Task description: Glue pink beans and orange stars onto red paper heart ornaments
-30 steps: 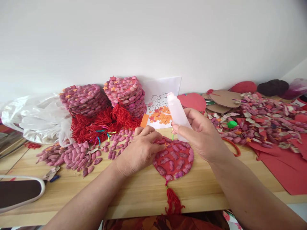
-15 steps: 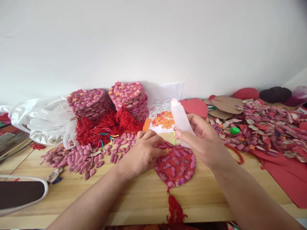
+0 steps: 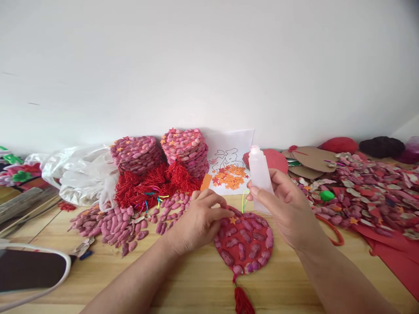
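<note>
An orange star (image 3: 233,220) is being pressed at the upper left of the peanut-covered red disc (image 3: 244,242) by the left hand (image 3: 199,220), apparently so that it sticks. Above the disc's upper right, a translucent bottle (image 3: 260,176) is being pinched nearly upright, nozzle up, between thumb and fingers of the right hand (image 3: 286,207), presumably to prevent drips. The left wrist is being angled inward, fingers bent; whether anything is being pinched there cannot be told.

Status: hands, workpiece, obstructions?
Right hand: grip on white squeeze bottle, upright. Left hand: fingers at peanut-covered red disc, beside orange star. Bottle and left hand partly overlap disc's upper edge.
</note>
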The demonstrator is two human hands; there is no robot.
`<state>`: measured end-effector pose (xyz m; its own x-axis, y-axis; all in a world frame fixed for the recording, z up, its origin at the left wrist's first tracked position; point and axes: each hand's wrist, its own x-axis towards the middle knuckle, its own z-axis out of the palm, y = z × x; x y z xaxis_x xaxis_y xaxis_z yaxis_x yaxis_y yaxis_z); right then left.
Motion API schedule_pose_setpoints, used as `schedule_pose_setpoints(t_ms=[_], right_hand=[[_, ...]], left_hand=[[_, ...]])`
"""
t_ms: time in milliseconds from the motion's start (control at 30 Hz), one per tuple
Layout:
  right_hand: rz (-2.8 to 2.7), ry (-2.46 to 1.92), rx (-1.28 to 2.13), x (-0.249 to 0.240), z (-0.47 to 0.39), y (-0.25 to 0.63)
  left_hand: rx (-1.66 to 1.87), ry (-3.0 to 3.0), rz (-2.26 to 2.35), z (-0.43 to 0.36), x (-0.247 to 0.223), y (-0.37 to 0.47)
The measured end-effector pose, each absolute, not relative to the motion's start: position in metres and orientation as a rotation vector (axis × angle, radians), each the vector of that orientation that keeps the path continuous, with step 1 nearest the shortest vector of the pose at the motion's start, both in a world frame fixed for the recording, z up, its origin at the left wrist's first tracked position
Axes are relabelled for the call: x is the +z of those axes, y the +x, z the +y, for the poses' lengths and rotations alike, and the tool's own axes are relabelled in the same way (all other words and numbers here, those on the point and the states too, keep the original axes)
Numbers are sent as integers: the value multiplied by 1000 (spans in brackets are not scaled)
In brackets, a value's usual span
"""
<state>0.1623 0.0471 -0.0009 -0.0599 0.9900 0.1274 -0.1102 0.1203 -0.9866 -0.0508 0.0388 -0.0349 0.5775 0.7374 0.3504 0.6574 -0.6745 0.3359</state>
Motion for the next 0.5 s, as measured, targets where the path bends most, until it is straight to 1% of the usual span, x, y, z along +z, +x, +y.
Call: schedule_pose_setpoints(t_ms=[100,167,267,400,500], right_hand=[[-1207,-984,1188,-3,47,165],[-1193,-973,1184,-3,47,165],[-1175,-957,1184,-2,46,165],[-1178,-932,1197,0,44,164],[-1179,-922,1203,1,43,163]], left_hand=[[835,2522,1431,47,-35,-60],[858,2431,1621,53,-35,-66],[765,2378,1787,60,-31,-70],[579,2529,1803,73,-27,-66],[510,2643,1826,89,-26,-62]])
